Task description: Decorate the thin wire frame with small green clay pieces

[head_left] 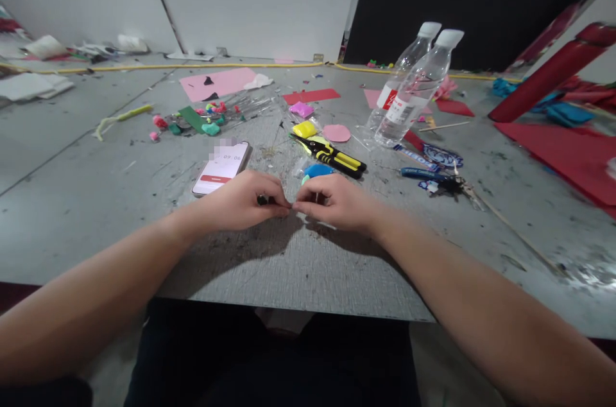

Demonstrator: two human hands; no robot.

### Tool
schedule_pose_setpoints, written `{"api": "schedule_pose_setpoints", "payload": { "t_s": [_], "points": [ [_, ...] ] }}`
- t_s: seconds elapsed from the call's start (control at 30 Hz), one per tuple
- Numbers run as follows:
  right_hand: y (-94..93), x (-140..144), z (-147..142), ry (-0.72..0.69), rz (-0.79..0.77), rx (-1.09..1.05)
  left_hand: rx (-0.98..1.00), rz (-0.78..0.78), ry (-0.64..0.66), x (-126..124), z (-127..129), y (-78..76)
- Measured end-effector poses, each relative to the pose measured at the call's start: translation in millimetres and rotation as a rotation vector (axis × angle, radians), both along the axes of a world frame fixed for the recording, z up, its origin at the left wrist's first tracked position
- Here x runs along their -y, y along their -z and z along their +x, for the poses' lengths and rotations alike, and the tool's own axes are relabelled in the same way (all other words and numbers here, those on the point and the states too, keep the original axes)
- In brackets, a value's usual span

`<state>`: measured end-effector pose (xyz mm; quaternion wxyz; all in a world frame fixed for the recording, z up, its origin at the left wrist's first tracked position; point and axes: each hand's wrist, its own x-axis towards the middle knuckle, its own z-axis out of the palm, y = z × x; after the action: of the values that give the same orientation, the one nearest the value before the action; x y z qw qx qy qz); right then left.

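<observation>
Both hands are mid-frame, low over the counter (298, 278), tips meeting or nearly so. Left hand (253, 201): thumb + index pressed together at the tips, w/ a small dark bit (262, 199) visible inside the curl of the fingers. Right hand (334, 200) mirrors it, thumb + index also pressed together. Whatever's pinched btwn those tips is too tiny to make out, so can't tell what it is tbh. Either way the work spot is dead centre of the frame, just below the blue packet (318, 170).

IMO this is fiddly fingertip stuff, so technique > force. Best bet: rest the heels of both hands on the counter so the tips don't wobble, hold steady w/ one side & do the fine adjusting w/ the other. Light pinch, small moves; squeezing too hard would prob bend or flick a tiny piece away. Also worth tilting the wrists out a bit, bc the knuckles hide the contact pt & the shadow falls right below.

FYI the black-and-yellow pliers (339, 158) lie just above the right hand, prob handy if bare fingers can't get enough grip. The phone (221, 169) is right by the left hand, center-left, so that elbow/wrist should move w/ care. Bottles (409, 95) stand upper right, well apart from the fingers.
</observation>
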<state>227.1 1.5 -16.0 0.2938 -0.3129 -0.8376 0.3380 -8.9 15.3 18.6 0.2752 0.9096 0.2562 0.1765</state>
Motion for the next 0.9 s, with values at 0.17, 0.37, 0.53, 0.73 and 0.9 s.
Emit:
{"api": "schedule_pose_setpoints", "payload": {
  "t_s": [0.17, 0.37, 0.53, 0.73, 0.9],
  "points": [
    [-1.1, 8, -2, 0.015, 0.283, 0.052, -0.041, -0.219, -0.119, -3, -2, -0.7],
    [-15.9, 29, -3, 0.017, 0.616, 0.213, 0.077, -0.706, -0.069, -3, -2, -4.8],
    [-18.2, 27, 0, 0.064, 0.538, 0.157, 0.122, -0.669, -0.106, 1, 1, -7.5],
    [-9.0, 14, 0, 0.022, 0.298, -0.090, 0.158, -0.645, -0.132, 2, 3, -8.8],
    [-9.1, 19, -3, -0.013, 0.421, -0.186, 0.229, -0.921, -0.107, 2, 2, -6.0]
  ]
}}
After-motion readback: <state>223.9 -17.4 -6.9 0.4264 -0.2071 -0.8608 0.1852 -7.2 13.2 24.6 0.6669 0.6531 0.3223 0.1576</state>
